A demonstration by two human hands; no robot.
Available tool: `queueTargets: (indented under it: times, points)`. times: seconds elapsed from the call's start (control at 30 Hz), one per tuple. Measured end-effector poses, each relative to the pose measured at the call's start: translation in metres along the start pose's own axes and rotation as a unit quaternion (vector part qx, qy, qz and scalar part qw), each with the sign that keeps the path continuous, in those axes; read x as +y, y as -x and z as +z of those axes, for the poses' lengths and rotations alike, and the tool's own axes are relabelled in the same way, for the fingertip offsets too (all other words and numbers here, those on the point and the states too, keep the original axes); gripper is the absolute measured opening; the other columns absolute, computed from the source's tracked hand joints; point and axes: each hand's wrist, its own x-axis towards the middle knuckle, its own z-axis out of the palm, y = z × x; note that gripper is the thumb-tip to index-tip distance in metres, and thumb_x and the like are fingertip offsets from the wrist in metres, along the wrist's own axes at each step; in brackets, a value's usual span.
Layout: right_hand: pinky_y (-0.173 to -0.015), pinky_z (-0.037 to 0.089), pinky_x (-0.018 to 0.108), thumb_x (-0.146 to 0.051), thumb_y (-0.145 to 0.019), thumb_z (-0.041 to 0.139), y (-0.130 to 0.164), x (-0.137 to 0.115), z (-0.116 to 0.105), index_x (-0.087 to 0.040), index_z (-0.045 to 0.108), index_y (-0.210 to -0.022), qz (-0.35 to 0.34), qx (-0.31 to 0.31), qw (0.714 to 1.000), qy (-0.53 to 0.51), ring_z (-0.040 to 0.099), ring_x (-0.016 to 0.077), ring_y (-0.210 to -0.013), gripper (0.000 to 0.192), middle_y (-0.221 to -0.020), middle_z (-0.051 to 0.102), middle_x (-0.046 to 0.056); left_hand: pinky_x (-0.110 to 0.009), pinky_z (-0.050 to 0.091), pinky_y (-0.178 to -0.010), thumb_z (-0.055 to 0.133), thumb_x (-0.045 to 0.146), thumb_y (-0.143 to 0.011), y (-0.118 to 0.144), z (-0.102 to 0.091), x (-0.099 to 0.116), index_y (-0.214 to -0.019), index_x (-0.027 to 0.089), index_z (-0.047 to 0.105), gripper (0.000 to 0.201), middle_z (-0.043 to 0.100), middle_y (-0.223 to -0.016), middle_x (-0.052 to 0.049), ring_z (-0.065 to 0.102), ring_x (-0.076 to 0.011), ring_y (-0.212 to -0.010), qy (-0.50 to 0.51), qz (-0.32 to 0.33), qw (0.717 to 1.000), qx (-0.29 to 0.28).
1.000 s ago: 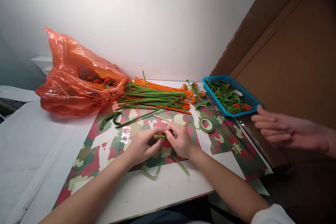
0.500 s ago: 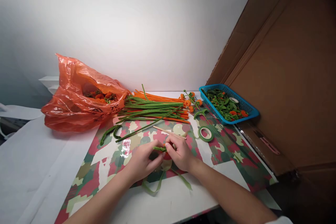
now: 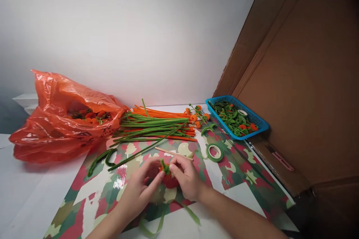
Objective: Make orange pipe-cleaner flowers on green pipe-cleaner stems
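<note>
Item in hand: small orange pompom flower (image 3: 169, 180) w/ green pipe-cleaner stem tip (image 3: 163, 165), pinched between both hands over the camo-print mat (image 3: 246, 171) on the table (image 3: 30, 190); left hand (image 3: 139, 190) fingers curled, thumb + forefinger closing on the flower's left side; right hand (image 3: 187, 177) fingertips pinching it from the right, hands nearly touching. Under/near side of hands: loose strips of green tape (image 3: 157, 224) trailing toward the mat edge. Just beyond right hand: thin wooden stick (image 3: 171, 152), pale round disc (image 3: 185, 149); a bit further right, roll of green floral tape (image 3: 214, 152). Beyond both hands, near the wall: bundle of green and orange pipe cleaners (image 3: 157, 125) lying flat; beside it, finished orange flowers on stems (image 3: 198, 114). Beyond left hand: two bent green pipe cleaners (image 3: 102, 158). Far left of hands: orange plastic bag (image 3: 60, 123), open, orange + green pieces inside. Far right of hands: blue basket (image 3: 259, 122) w/ green curls, orange bits, tape roll; brown cardboard panel (image 3: 303, 82) standing behind it
</note>
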Motion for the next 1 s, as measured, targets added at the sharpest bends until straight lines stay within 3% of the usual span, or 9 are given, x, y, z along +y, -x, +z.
queueTargets:
  times: [0.13,0.2,0.27,0.37,0.47,0.6,0.83,1.0]
  points:
    - [-0.050,0.031,0.021,-0.043,-0.075,0.062,-0.005,0.003,-0.001,-0.019,0.050,-0.071,0.164,0.037,0.962,-0.217,0.040,0.0085,-0.051,0.027,-0.059,0.046,-0.004,-0.028,0.057,-0.059,0.057,0.045,-0.087,-0.005,0.001,0.008,-0.111,0.023,0.052,0.033,0.061,-0.101,-0.004,0.064,-0.0158,-0.074,0.183,-0.119,0.971,0.098]
    - [-0.048,0.032,0.020,-0.045,-0.070,0.066,-0.007,0.002,-0.002,-0.019,0.051,-0.071,0.188,0.052,0.947,-0.256,0.043,0.0084,-0.051,0.030,-0.059,0.048,-0.004,-0.025,0.055,-0.051,0.064,0.046,-0.082,-0.007,0.000,0.010,-0.109,0.023,0.052,0.037,0.058,-0.098,-0.002,0.060,-0.0129,-0.067,0.215,-0.138,0.959,0.125]
    - [-0.048,0.032,0.020,-0.044,-0.072,0.066,-0.007,0.001,-0.003,-0.019,0.051,-0.070,0.164,0.049,0.956,-0.237,0.042,0.0079,-0.051,0.029,-0.059,0.048,-0.004,-0.023,0.052,-0.048,0.068,0.046,-0.078,-0.007,0.000,0.010,-0.107,0.023,0.054,0.040,0.055,-0.091,0.001,0.057,-0.0110,-0.062,0.217,-0.143,0.959,0.113]
    - [-0.051,0.032,0.021,-0.038,-0.080,0.061,-0.004,0.001,0.000,-0.018,0.051,-0.070,0.091,0.027,0.986,-0.139,0.039,0.0077,-0.052,0.025,-0.059,0.046,-0.005,-0.022,0.051,-0.048,0.066,0.048,-0.079,-0.005,0.000,0.008,-0.104,0.020,0.056,0.038,0.057,-0.081,0.002,0.055,-0.0104,-0.056,0.199,-0.148,0.968,0.040]
    - [-0.053,0.032,0.022,-0.031,-0.084,0.056,0.001,0.002,0.003,-0.018,0.051,-0.071,0.046,0.005,0.997,-0.065,0.040,0.0085,-0.055,0.019,-0.061,0.045,-0.005,-0.023,0.050,-0.051,0.064,0.049,-0.081,-0.003,0.000,0.005,-0.104,0.019,0.056,0.039,0.059,-0.068,0.003,0.055,-0.0111,-0.051,0.169,-0.159,0.973,-0.003]
    - [-0.052,0.032,0.022,-0.028,-0.085,0.054,0.003,0.000,0.006,-0.018,0.051,-0.071,0.056,-0.010,0.997,-0.057,0.040,0.0087,-0.055,0.017,-0.061,0.045,-0.005,-0.023,0.051,-0.055,0.061,0.049,-0.083,-0.001,-0.002,0.002,-0.103,0.018,0.056,0.037,0.059,-0.061,0.004,0.059,-0.0134,-0.054,0.134,-0.165,0.977,-0.018]
    - [-0.055,0.036,0.021,-0.025,-0.084,0.053,0.001,-0.006,0.005,-0.018,0.051,-0.072,0.054,-0.008,0.998,-0.041,0.045,0.0094,-0.058,0.015,-0.065,0.049,-0.003,-0.021,0.052,-0.055,0.056,0.047,-0.087,0.004,-0.002,0.001,-0.092,0.022,0.058,0.026,0.060,-0.061,0.003,0.060,-0.0130,-0.055,0.077,-0.108,0.991,-0.035]
    - [-0.053,0.034,0.021,-0.027,-0.085,0.053,0.002,-0.006,0.002,-0.018,0.051,-0.070,0.051,-0.036,0.998,0.017,0.044,0.0094,-0.057,0.018,-0.062,0.049,-0.004,-0.021,0.054,-0.056,0.057,0.044,-0.087,0.006,-0.001,0.000,-0.093,0.022,0.058,0.023,0.063,-0.074,0.002,0.062,-0.0118,-0.056,0.067,-0.101,0.992,-0.022]
